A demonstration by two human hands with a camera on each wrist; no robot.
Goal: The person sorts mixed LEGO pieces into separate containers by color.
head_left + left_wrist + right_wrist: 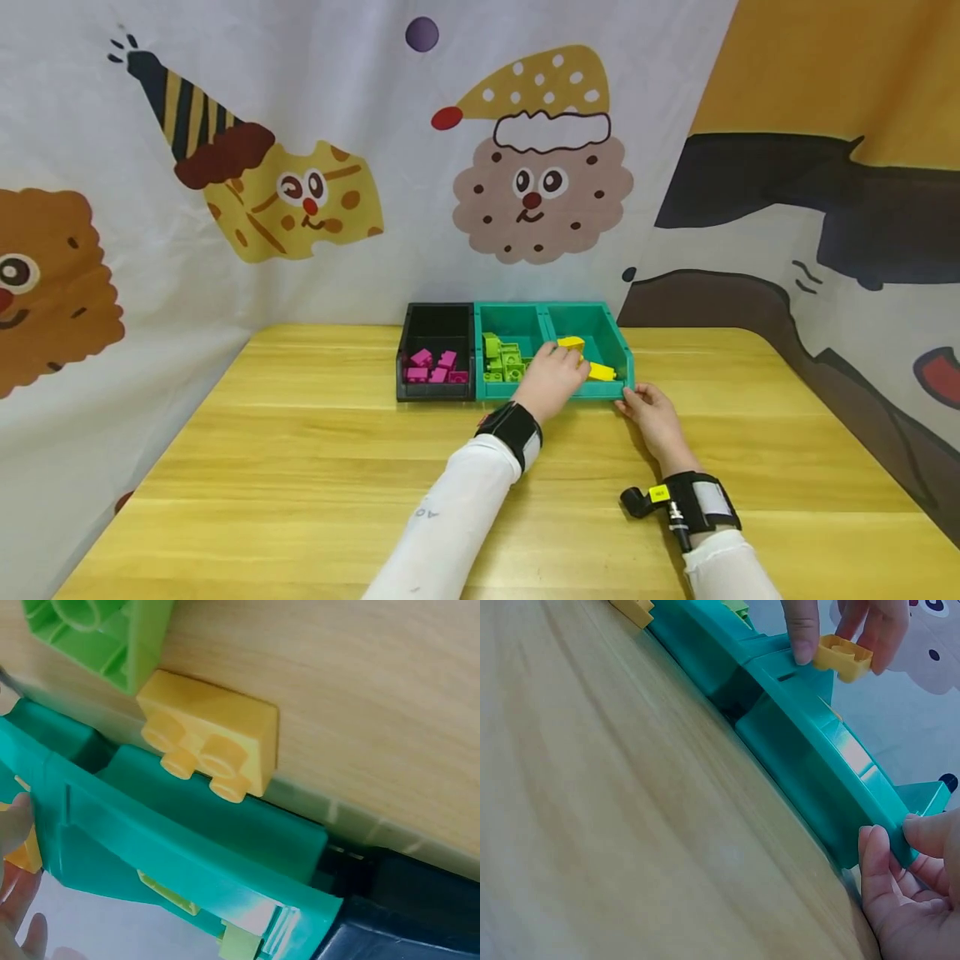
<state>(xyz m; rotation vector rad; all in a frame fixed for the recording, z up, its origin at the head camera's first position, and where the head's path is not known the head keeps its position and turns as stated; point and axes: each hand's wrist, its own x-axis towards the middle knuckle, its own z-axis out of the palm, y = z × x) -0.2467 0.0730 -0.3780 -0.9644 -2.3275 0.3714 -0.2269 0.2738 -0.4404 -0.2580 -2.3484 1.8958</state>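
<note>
My left hand (551,382) is over the front of the right teal compartment and pinches a yellow toy brick (844,658) between thumb and fingers. Another yellow brick (602,372) lies inside that compartment. At the front right corner of the teal bin (630,367), my right hand (654,421) grips the edge with thumb and fingers. In the left wrist view, a loose yellow brick (210,731) with its studs toward the bin and a green brick (105,637) are on the table before the bin; my left hand and arm hide them in the head view.
Several green bricks (504,360) are in the left teal compartment. A black bin (403,354) with several magenta bricks (439,367) stands against the teal one's left side. The wooden table (300,467) ends at a printed cloth (420,275) behind the bins.
</note>
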